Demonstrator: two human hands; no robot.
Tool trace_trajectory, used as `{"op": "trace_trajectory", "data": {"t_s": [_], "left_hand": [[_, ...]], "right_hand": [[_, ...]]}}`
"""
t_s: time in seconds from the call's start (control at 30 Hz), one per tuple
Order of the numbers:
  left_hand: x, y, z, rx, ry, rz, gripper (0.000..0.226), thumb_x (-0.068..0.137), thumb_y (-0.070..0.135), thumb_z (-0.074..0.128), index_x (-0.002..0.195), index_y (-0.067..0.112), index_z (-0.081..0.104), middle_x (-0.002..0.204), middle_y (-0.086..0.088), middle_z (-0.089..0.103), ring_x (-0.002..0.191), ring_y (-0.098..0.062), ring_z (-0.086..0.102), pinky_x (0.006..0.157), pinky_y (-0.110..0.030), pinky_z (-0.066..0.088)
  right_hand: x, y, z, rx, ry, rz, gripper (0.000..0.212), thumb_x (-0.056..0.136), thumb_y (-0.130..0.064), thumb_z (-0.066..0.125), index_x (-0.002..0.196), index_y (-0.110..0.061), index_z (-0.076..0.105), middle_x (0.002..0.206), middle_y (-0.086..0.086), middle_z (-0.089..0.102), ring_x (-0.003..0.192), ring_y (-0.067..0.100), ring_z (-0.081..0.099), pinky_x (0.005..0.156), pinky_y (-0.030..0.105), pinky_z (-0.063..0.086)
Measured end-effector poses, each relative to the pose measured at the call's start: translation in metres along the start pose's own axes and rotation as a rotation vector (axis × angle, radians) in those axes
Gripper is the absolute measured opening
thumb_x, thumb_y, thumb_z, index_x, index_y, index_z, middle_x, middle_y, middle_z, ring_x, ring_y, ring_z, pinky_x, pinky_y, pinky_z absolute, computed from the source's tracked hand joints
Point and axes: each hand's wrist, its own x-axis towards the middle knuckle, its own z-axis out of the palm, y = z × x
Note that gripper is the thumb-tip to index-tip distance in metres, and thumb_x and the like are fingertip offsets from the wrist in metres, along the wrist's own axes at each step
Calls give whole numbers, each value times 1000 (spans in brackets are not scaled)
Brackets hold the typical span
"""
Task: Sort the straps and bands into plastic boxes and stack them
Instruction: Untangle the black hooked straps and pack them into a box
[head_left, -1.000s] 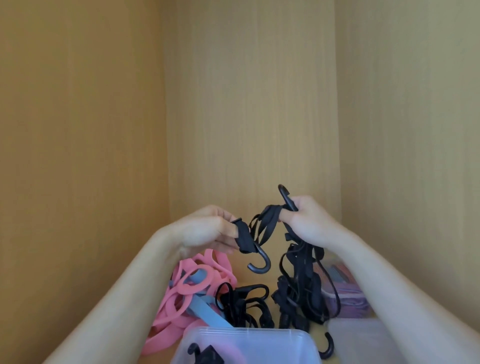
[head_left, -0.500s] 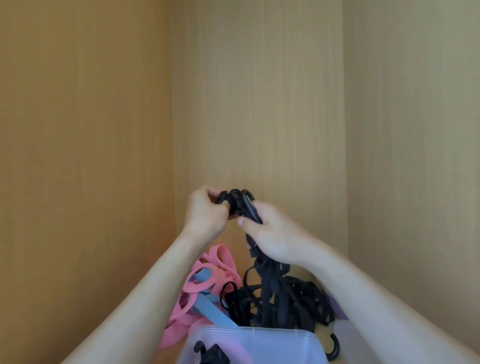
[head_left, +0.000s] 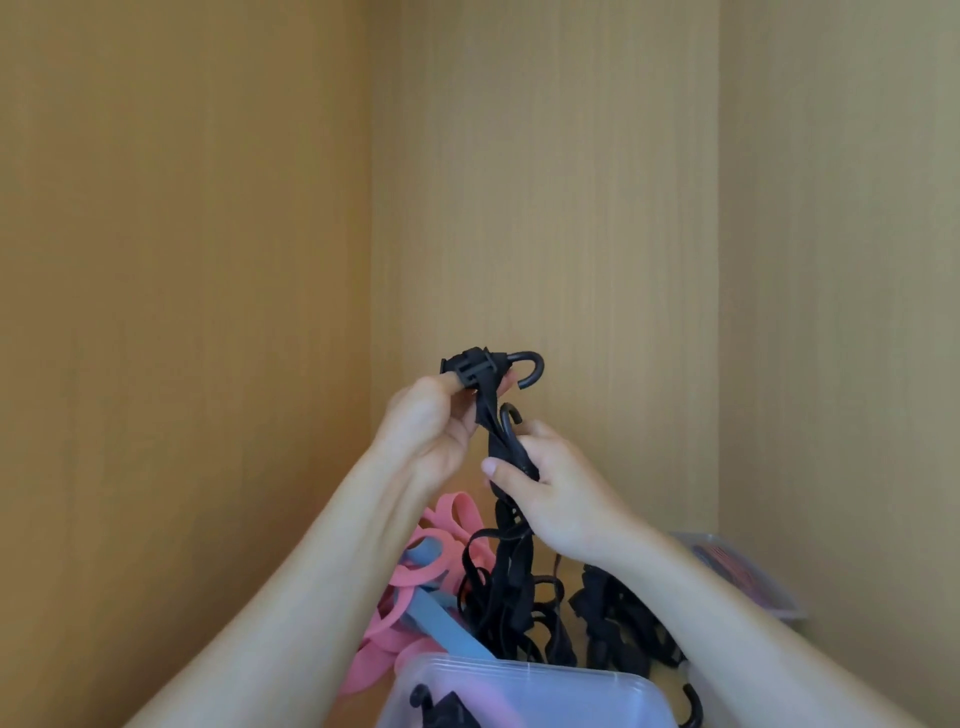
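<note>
A black strap with plastic hooks is lifted in front of the wooden back wall. My left hand pinches its upper hook and buckle end. My right hand grips the strap just below, with a second hook poking out above the fingers. The strap's tail hangs down into a tangle of black straps. Pink bands and a blue band lie to the left of the tangle. A clear plastic box stands at the bottom centre with a black hook piece inside.
Wooden walls close in on the left, back and right. A second clear box with purple and red contents sits at the right behind my right forearm. A loose black hook lies by the near box.
Both hands have risen with the black strap. The left hand has turned the hook end upward, and the right hand has slid lower on the strap.
</note>
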Motion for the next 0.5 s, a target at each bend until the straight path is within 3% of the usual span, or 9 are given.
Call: {"op": "trace_trajectory", "data": {"t_s": [0.07,0.2,0.3,0.4,0.5], "left_hand": [[-1,1,0,-59,-32,-56,17,98,-11,44,102,-13,60,89,-26,74,75,-29,77,62,-27,62],[-2,2,-7,99,-159,-122,27,97,-3,46,96,-4,73,91,-18,76,73,-23,75,70,-31,63],[-3,4,-14,337,-368,-161,29,89,5,54,79,13,80,90,-7,74,79,-18,70,91,-37,50],[-4,4,-18,531,-473,-184,13,78,8,61,76,15,72,88,-4,69,85,-18,64,89,-35,47],[-3,3,-21,706,-485,-179,15,82,5,59,85,10,72,100,-13,72,97,-24,65,94,-40,51]], "right_hand": [[1,6,-3,99,-34,42,31,100,-35,57,85,-8,61,77,-5,57,68,13,53,69,30,42],[-1,16,-12,370,-89,172,18,100,-24,60,88,-11,62,75,2,72,73,19,73,69,30,58],[-2,22,-21,448,-91,236,13,97,-21,65,88,-14,61,69,1,65,63,18,63,71,38,56],[-2,25,-33,413,-81,271,10,94,-15,67,85,-13,62,65,2,58,60,17,56,83,48,54],[-2,26,-48,387,-48,294,6,92,-5,63,89,-10,64,61,5,52,60,17,53,78,41,51]]}}
